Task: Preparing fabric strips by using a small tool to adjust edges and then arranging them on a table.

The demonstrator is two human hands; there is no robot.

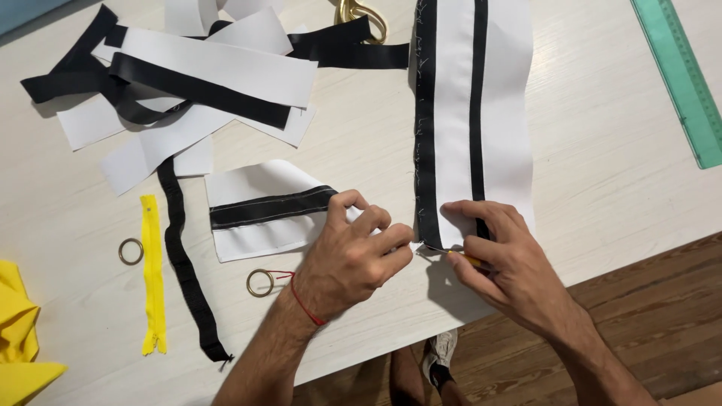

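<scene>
My left hand [352, 256], with a red thread at its wrist, lies curled on the corner of a small white fabric piece with a black band [259, 210]. Its fingertips reach the lower left corner of a long white panel with two black stripes [459, 113]. My right hand [504, 259] presses on that panel's near end, thumb and fingers pinching its bottom edge. A small yellow-tipped object [468, 259] shows under the right fingers; what it is I cannot tell.
White and black fabric strips [203, 75] are piled at the far left. A yellow zipper [153, 274], a black strap [184, 263] and two metal rings [261, 283] lie near the front. A green ruler [681, 75] sits far right; gold scissors [361, 15] at the top; yellow cloth [19, 331] at left.
</scene>
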